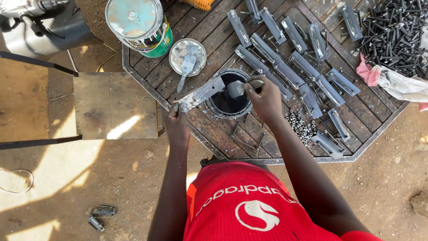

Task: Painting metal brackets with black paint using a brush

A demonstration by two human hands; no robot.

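Note:
My left hand (176,119) grips one end of a flat grey metal bracket (201,93), held slanted over the rim of an open can of dark paint (229,96). In my right hand (266,99) is a paintbrush (239,87), its grey bristles over the can's mouth, close to the bracket's upper end. The can stands on an octagonal wooden tabletop (209,49) with a metal edge. Several painted grey brackets (290,71) lie in rows to the right of the can.
A larger green-and-white paint can (140,27) stands at the table's back left, beside a round lid with a second brush (187,60). Dark bolts (392,33) are heaped at the back right, near a rag (392,80). Small nuts (299,125) lie loose. A wooden stool (113,105) stands left.

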